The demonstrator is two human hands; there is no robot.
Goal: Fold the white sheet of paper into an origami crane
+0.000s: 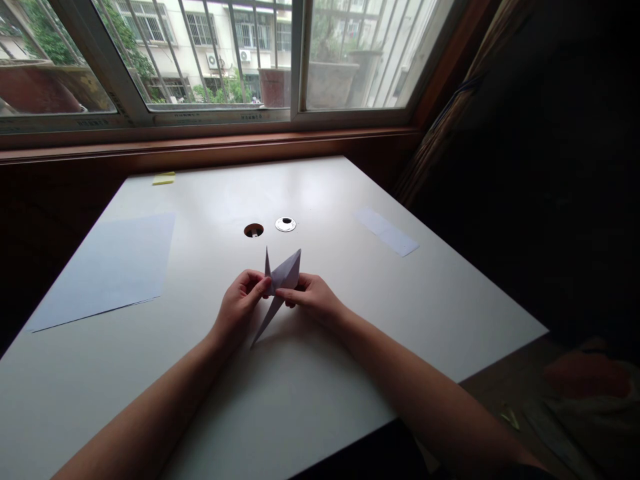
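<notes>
Folded paper (287,275) is held between the two hands over the middle of the bench (300,400); whether it touches the surface, I cannot tell. Both are clamped on it: the left hand (245,297) pinches the base of a narrow spike (267,264), the right hand (315,295) the lower side of a broad flap, and a long point slants toward the person. Good creasing probably wants the right hand steadying the layers while the left thumb presses lightly near the fold, sparing the thin tips.
</notes>
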